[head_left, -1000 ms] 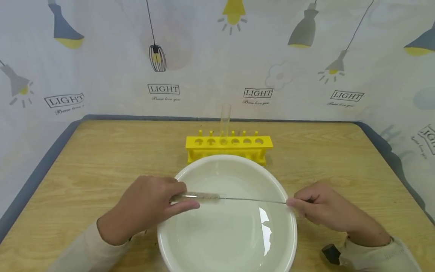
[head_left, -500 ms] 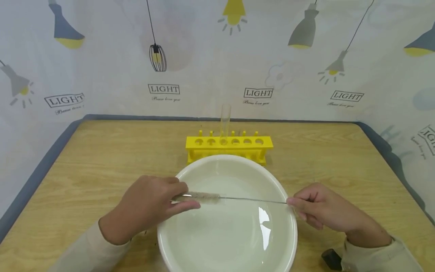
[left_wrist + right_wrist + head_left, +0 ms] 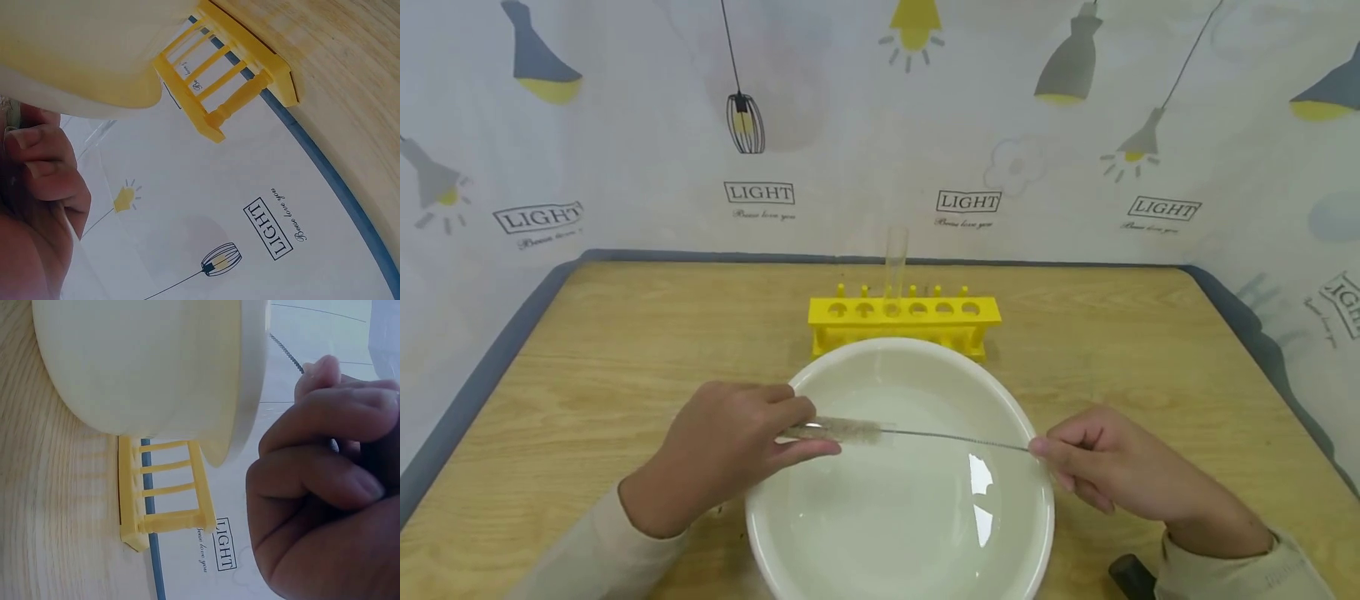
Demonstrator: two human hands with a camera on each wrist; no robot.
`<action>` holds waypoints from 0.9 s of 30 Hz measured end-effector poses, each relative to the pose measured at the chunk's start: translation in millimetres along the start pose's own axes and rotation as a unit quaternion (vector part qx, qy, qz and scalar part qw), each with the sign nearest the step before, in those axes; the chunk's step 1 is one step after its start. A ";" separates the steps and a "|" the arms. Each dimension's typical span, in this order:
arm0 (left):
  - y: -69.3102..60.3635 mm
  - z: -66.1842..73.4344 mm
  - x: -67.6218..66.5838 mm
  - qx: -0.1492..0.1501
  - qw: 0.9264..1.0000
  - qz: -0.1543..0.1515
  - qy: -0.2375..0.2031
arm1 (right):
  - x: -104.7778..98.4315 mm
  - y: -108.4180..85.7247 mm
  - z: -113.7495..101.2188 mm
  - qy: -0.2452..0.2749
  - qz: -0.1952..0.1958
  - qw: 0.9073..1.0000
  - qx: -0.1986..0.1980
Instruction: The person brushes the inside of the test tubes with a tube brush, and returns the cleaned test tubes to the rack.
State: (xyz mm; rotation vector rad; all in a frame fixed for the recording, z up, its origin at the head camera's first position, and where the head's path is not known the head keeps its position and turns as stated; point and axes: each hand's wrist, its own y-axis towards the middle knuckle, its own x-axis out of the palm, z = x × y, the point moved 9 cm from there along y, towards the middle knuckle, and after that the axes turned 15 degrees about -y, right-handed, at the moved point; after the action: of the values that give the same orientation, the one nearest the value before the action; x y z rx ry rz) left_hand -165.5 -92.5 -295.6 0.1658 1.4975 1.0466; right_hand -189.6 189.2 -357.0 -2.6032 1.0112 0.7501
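Left hand [image 3: 733, 450] grips 1 clear tube [image 3: 835, 428] above the bowl [image 3: 925, 367]. Tube judged light, rigid, breakable, slippery if wet; hold round the barrel, gently. The brush [image 3: 925, 433], bristles inside the tube, has a likely springy wire, best held at its end, where the right hand [image 3: 1101, 458] pinches it.
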 end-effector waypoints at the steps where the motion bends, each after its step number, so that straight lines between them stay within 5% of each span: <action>1: 0.4 0.6 -0.2 0.001 1.000 0.000 -0.002 | -0.2 0.2 -0.2 0.001 0.000 1.000 -0.001; 10: 0.6 1.9 0.1 -0.003 1.000 -0.007 -0.003 | 3.0 1.4 -3.4 0.005 -0.013 1.000 0.011; 27: -0.8 1.1 1.6 0.005 1.000 -0.011 -0.019 | 9.1 0.1 -7.9 0.030 -0.022 0.999 -0.025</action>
State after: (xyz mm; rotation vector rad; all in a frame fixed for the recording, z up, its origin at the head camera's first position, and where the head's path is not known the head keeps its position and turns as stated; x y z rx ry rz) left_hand -164.6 -91.4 -297.2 0.1749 1.4673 1.0143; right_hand -181.1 180.9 -355.4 -2.6959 0.9593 0.7006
